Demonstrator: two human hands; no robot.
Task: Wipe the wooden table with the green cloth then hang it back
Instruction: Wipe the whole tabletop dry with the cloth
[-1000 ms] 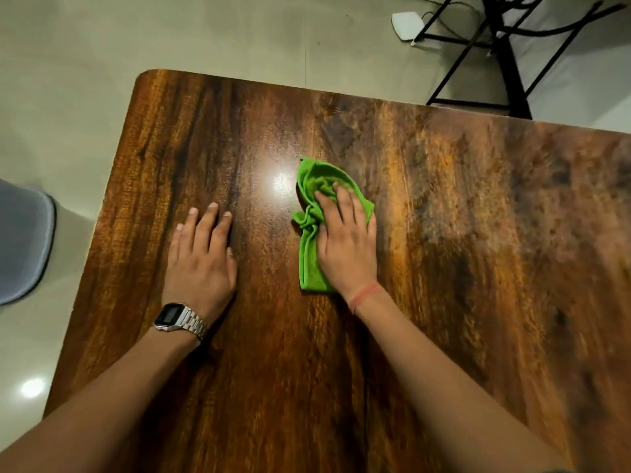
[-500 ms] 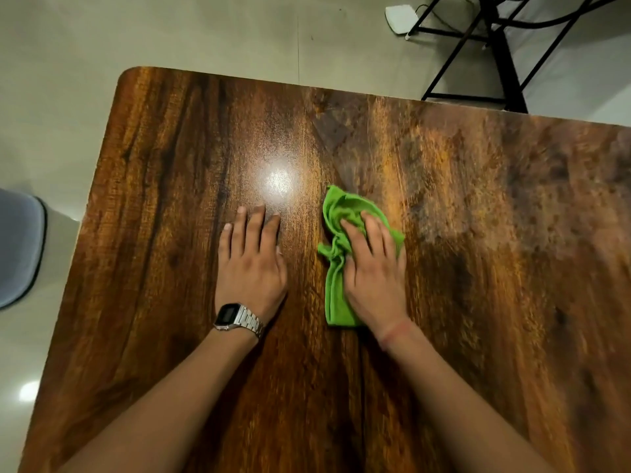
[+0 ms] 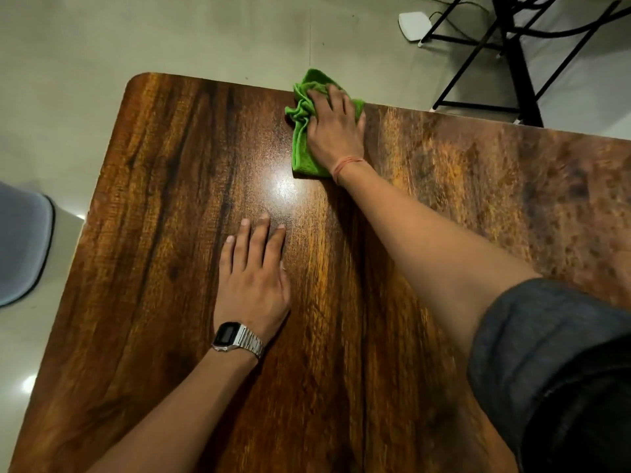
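The green cloth (image 3: 302, 131) lies bunched at the far edge of the dark wooden table (image 3: 164, 233), its tip hanging just past the edge. My right hand (image 3: 336, 128) presses flat on top of the cloth, arm stretched far forward. My left hand (image 3: 254, 278), with a metal wristwatch, rests palm down on the bare table nearer to me, fingers together and holding nothing.
A black metal stand (image 3: 512, 59) with thin legs is on the tiled floor beyond the table's far right. A white device (image 3: 413, 25) with a cable lies by it. A grey chair (image 3: 20, 247) sits off the table's left side.
My right hand has pushed the cloth forward from mid-table to the far edge. My left hand stays flat on the table, now well behind the cloth.
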